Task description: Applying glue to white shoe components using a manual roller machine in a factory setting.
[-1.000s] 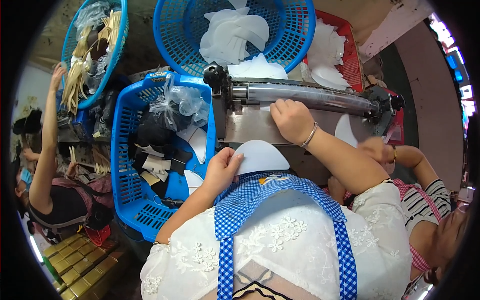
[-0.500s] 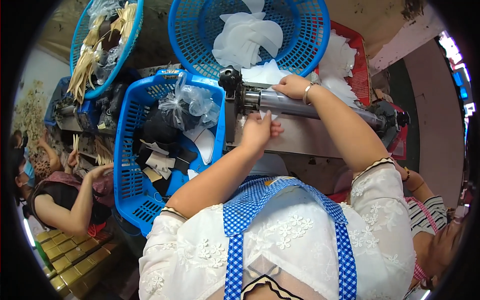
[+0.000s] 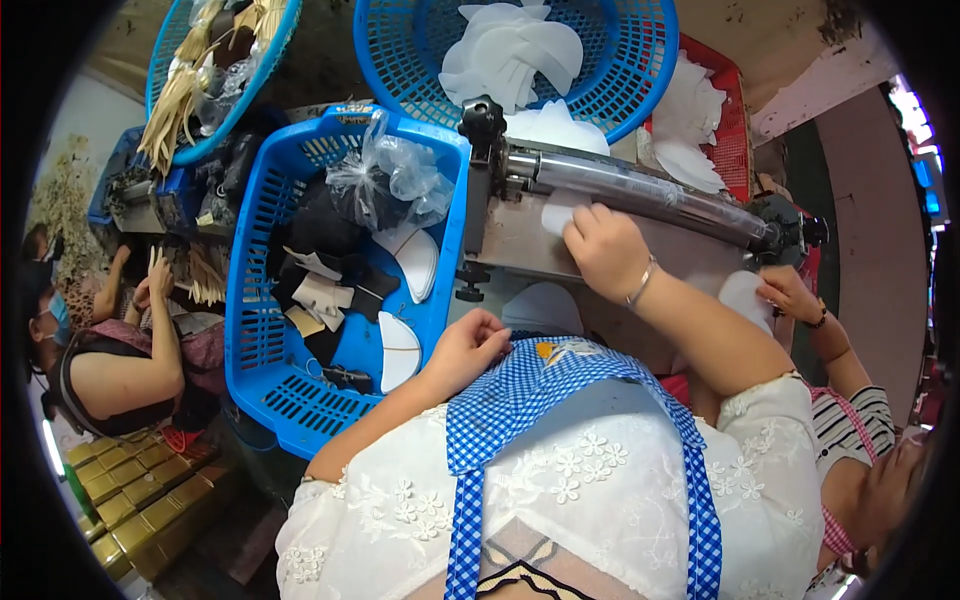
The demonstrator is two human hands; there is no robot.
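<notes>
My right hand (image 3: 607,247), with a bangle at the wrist, pinches a curved white sheet piece (image 3: 562,214) at the near side of the machine's shiny metal roller (image 3: 640,196). The far end of that piece meets the roller. Drawn back by my apron, my left hand (image 3: 466,350) has its fingers curled in, and no piece shows in it. Just right of it, more white pieces (image 3: 543,306) lie below the machine's front edge. Beyond the roller, a pile of white pieces (image 3: 556,127) rests against the machine.
A blue crate (image 3: 255,330) holds black scraps, clear bags and white pieces at my left. Behind the machine stand a round blue basket (image 3: 372,62) and a red basket (image 3: 738,100). At right, a co-worker's hand (image 3: 790,292) holds a white piece (image 3: 744,298). Another person sits left.
My right hand has come from behind the roller to its near side. My left hand has moved back from the roller toward my apron. A co-worker's hand with a white piece has appeared at right.
</notes>
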